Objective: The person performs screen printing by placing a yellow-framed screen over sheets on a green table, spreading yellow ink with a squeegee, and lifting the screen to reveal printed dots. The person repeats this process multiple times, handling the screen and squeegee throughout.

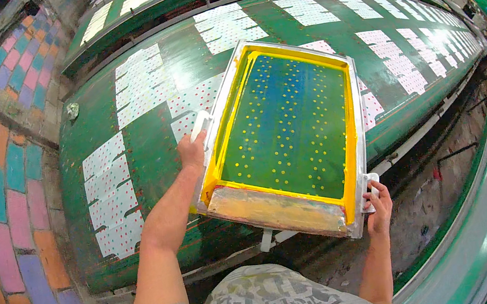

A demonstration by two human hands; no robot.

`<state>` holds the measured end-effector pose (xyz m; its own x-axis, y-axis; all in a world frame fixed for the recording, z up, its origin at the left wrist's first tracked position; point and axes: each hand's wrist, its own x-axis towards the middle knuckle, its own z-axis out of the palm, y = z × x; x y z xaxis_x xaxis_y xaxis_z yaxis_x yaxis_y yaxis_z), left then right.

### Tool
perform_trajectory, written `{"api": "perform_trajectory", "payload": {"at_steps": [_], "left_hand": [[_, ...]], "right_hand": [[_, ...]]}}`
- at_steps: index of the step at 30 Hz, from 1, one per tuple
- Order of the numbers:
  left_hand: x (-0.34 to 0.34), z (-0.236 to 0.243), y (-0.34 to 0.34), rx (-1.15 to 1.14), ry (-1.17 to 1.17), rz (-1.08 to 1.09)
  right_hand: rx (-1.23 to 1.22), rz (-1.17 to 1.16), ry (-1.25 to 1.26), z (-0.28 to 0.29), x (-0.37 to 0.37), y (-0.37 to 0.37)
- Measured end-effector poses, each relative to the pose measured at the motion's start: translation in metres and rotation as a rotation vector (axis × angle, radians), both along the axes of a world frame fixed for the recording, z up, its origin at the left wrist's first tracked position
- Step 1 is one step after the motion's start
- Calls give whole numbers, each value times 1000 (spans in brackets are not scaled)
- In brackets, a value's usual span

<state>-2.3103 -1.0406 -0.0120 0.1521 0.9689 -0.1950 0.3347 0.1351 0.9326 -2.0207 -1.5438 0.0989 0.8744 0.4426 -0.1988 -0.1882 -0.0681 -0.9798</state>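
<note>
A screen-printing frame [290, 126] is held tilted in front of me, above the near edge of a long green printing table [147, 138]. Yellow ink coats its inner border, and yellow dots run across the green-blue mesh. A wooden squeegee [277, 210] stained with ink lies along the frame's near end. My left hand [193, 151] is closed on the white handle at the frame's left side. On the right side, my right hand [378, 204] grips another white handle. White dotted fabric pieces [112, 197] lie on the table, some hidden under the frame.
More dotted pieces [393, 60] stretch away in rows toward the far right. Behind runs another green table [171, 2] with pale pieces. To the left is a wall of multicoloured bricks [12, 205]. A further long table [475, 230] with a green edge stands at the right, across a gap.
</note>
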Motion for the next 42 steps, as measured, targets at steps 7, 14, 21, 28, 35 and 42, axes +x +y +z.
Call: {"api": "perform_trajectory", "payload": {"at_steps": [7,14,21,28,35,42], "left_hand": [[6,8,-5,33,33,-49],[9,4,-3,62,209,-104],[-38,29,-6,270,178,-150],[-256,55,8,635,303,-25],[-556,12,32,566,624,311],[-696,-37,19,396,1007,442]], "right_hand": [[8,-61,10,4,-10,-10],[13,-57,11,4,-6,-12],[-36,-279,-31,-17,16,-23],[-322,-242,-643,34,-4,19],[-407,175,-1214,97,-173,195],[-377,522,-1370,100,-279,375]]}}
